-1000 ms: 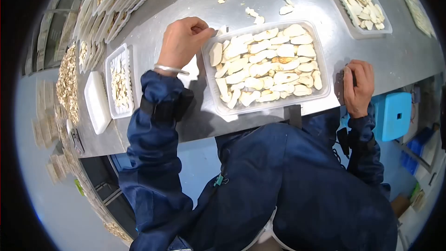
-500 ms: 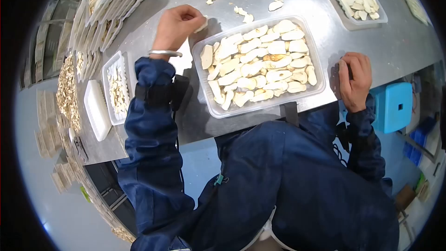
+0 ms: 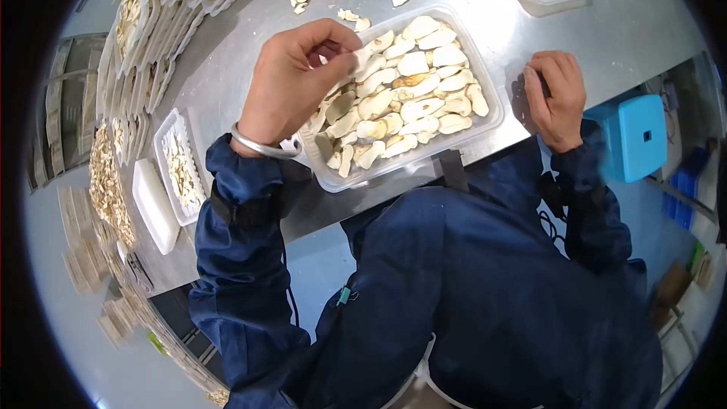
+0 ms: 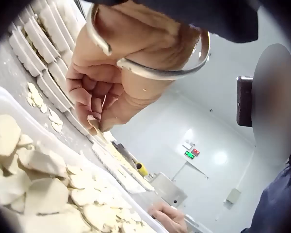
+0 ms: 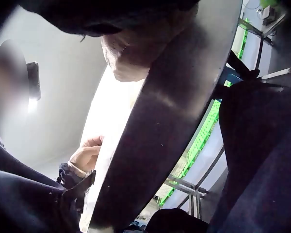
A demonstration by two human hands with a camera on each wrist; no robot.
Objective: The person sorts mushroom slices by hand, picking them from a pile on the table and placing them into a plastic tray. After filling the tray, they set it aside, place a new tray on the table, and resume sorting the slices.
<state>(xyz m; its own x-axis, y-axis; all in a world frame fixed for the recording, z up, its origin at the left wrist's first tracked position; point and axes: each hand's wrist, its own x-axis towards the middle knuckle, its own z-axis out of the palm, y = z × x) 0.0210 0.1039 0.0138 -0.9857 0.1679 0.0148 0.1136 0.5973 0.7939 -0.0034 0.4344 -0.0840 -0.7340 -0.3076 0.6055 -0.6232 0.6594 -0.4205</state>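
Pale slice (image 3: pixel 366 54) is pinched in left hand (image 3: pixel 291 76), over far left corner of clear tray (image 3: pixel 492 110) with rows of slices (image 3: pixel 416 110); right hand (image 3: pixel 556 98), loosely curled, rests on metal counter (image 3: pixel 621 53) beside tray

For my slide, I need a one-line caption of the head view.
Left hand pinching a pale slice at a tray of similar slices, right hand idle at the metal table.

No lettering, brand, label or number is legible in any view. In the left wrist view, a small bright green rectangular sign (image 4: pixel 189 155) and a small red rectangular sign (image 4: pixel 196 152) appear side by side against a pale wall (image 4: pixel 203 131); their markings are too small to read.
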